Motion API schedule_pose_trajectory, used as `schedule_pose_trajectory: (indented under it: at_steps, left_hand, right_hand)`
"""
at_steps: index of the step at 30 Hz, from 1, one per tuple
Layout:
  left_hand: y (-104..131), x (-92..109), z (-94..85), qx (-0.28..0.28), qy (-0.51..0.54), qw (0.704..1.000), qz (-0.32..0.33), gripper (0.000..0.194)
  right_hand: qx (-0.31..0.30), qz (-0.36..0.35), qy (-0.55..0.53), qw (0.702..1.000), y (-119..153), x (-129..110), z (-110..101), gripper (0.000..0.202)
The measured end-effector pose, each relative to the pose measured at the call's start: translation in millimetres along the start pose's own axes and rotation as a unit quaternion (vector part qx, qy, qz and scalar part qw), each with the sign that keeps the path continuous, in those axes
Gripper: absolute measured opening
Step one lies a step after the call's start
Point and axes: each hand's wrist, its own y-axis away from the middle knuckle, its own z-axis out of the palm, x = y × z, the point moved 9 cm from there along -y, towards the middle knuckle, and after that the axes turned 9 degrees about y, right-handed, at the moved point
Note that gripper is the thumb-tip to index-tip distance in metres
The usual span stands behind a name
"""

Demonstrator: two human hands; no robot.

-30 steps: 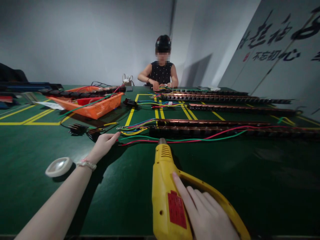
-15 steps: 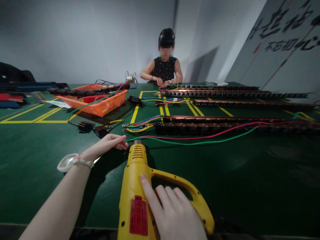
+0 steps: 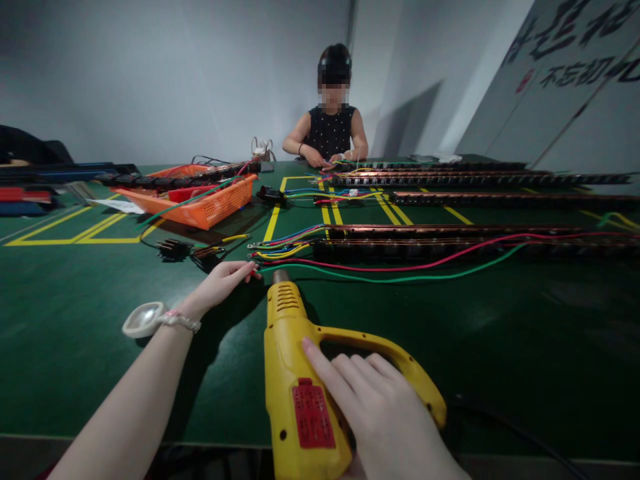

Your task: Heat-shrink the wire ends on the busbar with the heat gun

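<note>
A yellow heat gun (image 3: 287,350) is gripped around its body by my right hand (image 3: 385,403), the index finger lying along its side. Its metal nozzle (image 3: 281,276) points away from me, just right of my left fingertips. My left hand (image 3: 227,283) pinches the near ends of a red wire (image 3: 380,269) and a green wire (image 3: 360,278); the fingers hide the exact ends. Both wires trail right to a long black bar with coppery strips (image 3: 450,248). Several coloured wires with lugs (image 3: 285,250) stick out of the bars just beyond my left hand.
A roll of white tape (image 3: 143,320) lies by my left wrist. An orange basket (image 3: 210,208) with parts stands at the back left, black connectors (image 3: 175,249) before it. More long bars (image 3: 480,179) lie further back. A co-worker (image 3: 330,130) handles wires across the green table (image 3: 500,347).
The heat gun and my right hand have shifted slightly right in view, the nozzle a little higher. My left hand has moved slightly right and up, still pinching the wires.
</note>
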Motion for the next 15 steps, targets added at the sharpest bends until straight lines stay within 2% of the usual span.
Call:
schedule_pose_trajectory:
  at_steps: [3,5,9,12,15]
  left_hand:
    - [-2,-7,-6.1,0.025,-0.02,0.999,0.004,0.057]
    - [-4,-12,-9.1,0.022,-0.027,0.999,-0.008,0.058]
    - [-5,-21,-12.6,-0.001,-0.019,0.999,-0.051,0.057]
    - [-2,-27,-14.0,0.001,0.011,0.995,-0.095,0.055]
    - [2,-27,-12.6,0.004,0.048,0.992,-0.112,0.053]
  right_hand:
    - [0.001,0.032,-0.046,0.998,8,16,-6,0.097]
    - [0.019,0.045,-0.052,0.997,17,27,-11,0.104]
    - [0.074,0.065,-0.028,0.995,41,52,-19,0.115]
    - [0.08,0.081,-0.006,0.993,60,68,-20,0.12]
    - [0.087,0.1,0.018,0.991,73,79,-24,0.118]
